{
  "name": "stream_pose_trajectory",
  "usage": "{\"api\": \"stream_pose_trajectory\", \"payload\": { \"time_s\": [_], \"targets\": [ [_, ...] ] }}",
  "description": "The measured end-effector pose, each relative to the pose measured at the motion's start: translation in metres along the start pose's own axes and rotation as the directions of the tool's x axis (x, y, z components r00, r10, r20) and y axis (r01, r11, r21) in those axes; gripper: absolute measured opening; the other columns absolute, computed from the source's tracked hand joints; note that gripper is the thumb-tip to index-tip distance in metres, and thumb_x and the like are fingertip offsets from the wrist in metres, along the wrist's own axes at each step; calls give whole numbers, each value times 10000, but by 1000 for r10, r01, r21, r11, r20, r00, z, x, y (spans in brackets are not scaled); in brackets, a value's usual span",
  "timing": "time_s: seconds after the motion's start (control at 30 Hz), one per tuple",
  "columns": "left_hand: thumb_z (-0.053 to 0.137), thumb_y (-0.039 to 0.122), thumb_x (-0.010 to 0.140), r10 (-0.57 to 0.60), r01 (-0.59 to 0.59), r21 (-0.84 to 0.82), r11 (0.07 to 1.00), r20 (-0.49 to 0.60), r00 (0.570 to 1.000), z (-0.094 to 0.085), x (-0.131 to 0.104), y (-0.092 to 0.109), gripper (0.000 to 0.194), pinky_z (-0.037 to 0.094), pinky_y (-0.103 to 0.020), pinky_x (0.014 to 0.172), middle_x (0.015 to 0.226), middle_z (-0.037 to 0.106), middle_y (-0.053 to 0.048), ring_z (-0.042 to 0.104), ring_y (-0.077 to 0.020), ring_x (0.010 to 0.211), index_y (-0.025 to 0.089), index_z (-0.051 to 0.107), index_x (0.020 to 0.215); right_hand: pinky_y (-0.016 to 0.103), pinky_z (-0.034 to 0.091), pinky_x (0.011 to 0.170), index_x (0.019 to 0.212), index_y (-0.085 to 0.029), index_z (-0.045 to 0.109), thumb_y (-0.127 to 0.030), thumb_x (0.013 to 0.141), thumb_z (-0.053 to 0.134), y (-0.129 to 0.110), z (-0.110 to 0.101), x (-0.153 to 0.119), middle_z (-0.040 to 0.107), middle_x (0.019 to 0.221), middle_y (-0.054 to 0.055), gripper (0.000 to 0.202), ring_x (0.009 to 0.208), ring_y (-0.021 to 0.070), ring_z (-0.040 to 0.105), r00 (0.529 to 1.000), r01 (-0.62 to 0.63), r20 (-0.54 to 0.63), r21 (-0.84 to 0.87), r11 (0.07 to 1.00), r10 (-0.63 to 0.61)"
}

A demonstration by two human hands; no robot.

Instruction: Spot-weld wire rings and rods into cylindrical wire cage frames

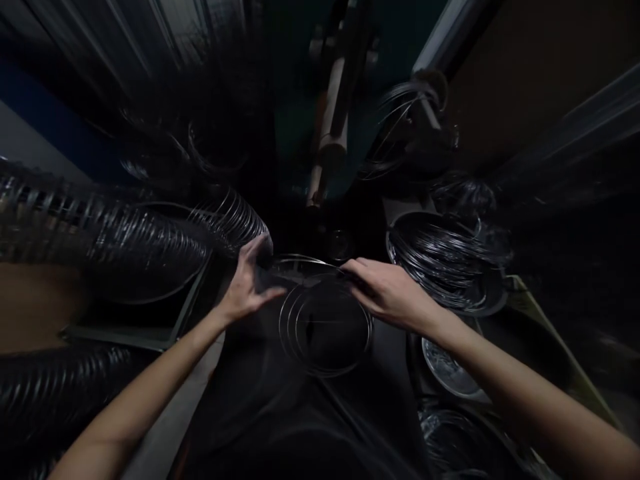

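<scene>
Thin metal wire rings (296, 327) hang in front of my dark clothing, their loops spreading below my hands. At their upper right, my right hand (377, 287) is closed on the wire, its fingertips pinched together. My left hand (249, 283) is open at the left of the rings, thumb and fingers spread apart. Just behind its fingertips lies a row of wire coils (233, 217); whether the hand touches them I cannot tell. The picture is dark and blurred in places.
Long stacks of wire rings (100, 223) fill the left side, beside a green-edged frame (125, 337). On the right stand a round container piled with wire rings (440, 260) and a shiny round dish (450, 367). A machine with an upright shaft (333, 127) stands straight ahead.
</scene>
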State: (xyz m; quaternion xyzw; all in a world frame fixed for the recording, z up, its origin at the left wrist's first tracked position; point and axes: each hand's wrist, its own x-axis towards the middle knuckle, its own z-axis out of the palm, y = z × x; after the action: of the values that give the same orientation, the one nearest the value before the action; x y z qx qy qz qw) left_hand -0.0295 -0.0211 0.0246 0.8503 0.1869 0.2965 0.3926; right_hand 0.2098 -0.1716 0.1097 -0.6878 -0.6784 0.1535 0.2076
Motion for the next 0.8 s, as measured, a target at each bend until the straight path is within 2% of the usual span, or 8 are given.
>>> {"api": "stream_pose_trajectory", "payload": {
  "time_s": [0.1, 0.17, 0.23, 0.3, 0.43, 0.5, 0.6, 0.8],
  "targets": [
    [478, 505, 873, -190, 238, -334, 912, 171, 967, -8, 14, 29, 459, 499, -288, 688, 788, 629, -55, 604, -156, 724, 174, 575, 1175, 291, 427, 677, 996, -203, 605, -224, 852, 451, 16, -2, 19, 623, 862, 76, 212, 738, 191, 571, 994, 21, -102, -43, 999, -25],
    [415, 466, 917, -288, 393, -512, 764, 274, 918, 2, 16, 56, 417, 375, -191, 447, 583, 537, 15, 446, -70, 438, 168, 578, 1161, 301, 442, 730, 1032, -195, 608, -228, 879, 433, 39, 7, 40, 637, 890, 75, 235, 775, 192, 585, 991, -14, -133, 18, 1000, 16],
    [457, 471, 900, -349, 471, -630, 617, 316, 882, 23, 19, 77, 440, 239, -167, 370, 534, 479, 48, 316, -36, 365, 165, 552, 1201, 307, 452, 797, 1069, -203, 612, -209, 886, 433, 60, 24, 60, 654, 944, 65, 256, 856, 191, 600, 992, -45, -114, 101, 994, 56],
    [526, 468, 863, -381, 516, -713, 476, 362, 851, 50, 27, 85, 461, 213, -161, 375, 539, 472, 55, 282, -20, 363, 150, 564, 1195, 299, 455, 832, 1105, -212, 617, -190, 889, 434, 71, 43, 75, 656, 996, 57, 284, 909, 182, 605, 992, -60, -97, 143, 988, 75],
    [673, 440, 738, -477, 570, -792, 218, 423, 770, 87, 48, 66, 475, 296, -167, 424, 621, 531, 23, 388, -25, 425, 106, 640, 1075, 274, 475, 782, 1213, -240, 598, -190, 894, 442, 75, 68, 87, 619, 1115, 77, 359, 938, 191, 613, 993, -56, -105, 27, 998, 59],
    [710, 421, 697, -517, 586, -783, 211, 419, 746, 90, 54, 51, 459, 362, -179, 477, 684, 591, -15, 489, -54, 506, 100, 668, 1021, 274, 485, 772, 1267, -279, 563, -152, 859, 483, 81, 69, 83, 595, 1191, 67, 435, 953, 200, 616, 994, -57, -93, -17, 998, 55],
    [722, 397, 697, -513, 614, -731, 298, 420, 749, 85, 58, 37, 406, 418, -197, 570, 777, 653, -54, 550, -77, 602, 105, 695, 977, 309, 489, 845, 1293, -306, 538, -127, 835, 499, 97, 65, 72, 583, 1238, 49, 493, 1021, 215, 604, 992, -53, -112, -1, 999, 52],
    [751, 349, 688, -391, 685, -597, 417, 563, 728, 93, 72, 38, 389, 416, -199, 553, 741, 664, -58, 554, -73, 574, 78, 684, 957, 427, 451, 927, 1345, -198, 485, -183, 877, 437, 103, 67, 55, 537, 1301, 135, 471, 1132, 286, 551, 968, -148, -195, 62, 987, 157]
  ]
}}
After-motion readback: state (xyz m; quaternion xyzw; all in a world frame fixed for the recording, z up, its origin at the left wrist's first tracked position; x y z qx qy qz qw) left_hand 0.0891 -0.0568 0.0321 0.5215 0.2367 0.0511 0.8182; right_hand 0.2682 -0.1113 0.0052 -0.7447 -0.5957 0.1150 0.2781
